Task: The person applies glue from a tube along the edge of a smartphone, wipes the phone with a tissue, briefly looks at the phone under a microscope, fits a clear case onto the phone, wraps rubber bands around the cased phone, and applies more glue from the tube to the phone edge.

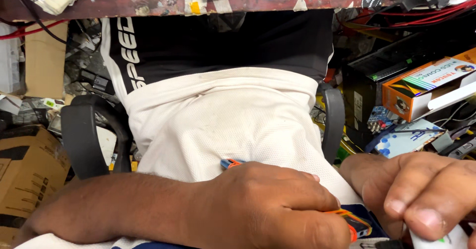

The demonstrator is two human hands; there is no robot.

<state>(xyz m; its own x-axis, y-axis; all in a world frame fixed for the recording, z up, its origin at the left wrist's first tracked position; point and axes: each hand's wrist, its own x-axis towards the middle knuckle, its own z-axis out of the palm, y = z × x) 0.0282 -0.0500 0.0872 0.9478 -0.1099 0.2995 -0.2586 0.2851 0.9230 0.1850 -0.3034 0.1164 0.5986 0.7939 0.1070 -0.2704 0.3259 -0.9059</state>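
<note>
Orange-and-blue tool (pixel 354 222) lies gripped in the left hand (pixel 267 204), low in the view over the person's lap; only its two ends show, one poking out above the knuckles and the other jutting past the fingertips toward the right. Its body is orange with blue and dark parts, and the rest is hidden inside the fist, so what kind of tool it is cannot be told. The left forearm reaches in from the lower left and lies across the lap, wrist bent, fingers curled tight around the tool. The right hand (pixel 421 194) comes in from the right edge, just beside the left hand, with thumb and fingers pressed together, pinching a small white piece (pixel 436 239) at the bottom edge. Behind the hands is a white mesh cloth (pixel 223 115) over the lap, set between two dark armrests (pixel 82 135). An orange box (pixel 421 88) sits among clutter at the right.
</note>
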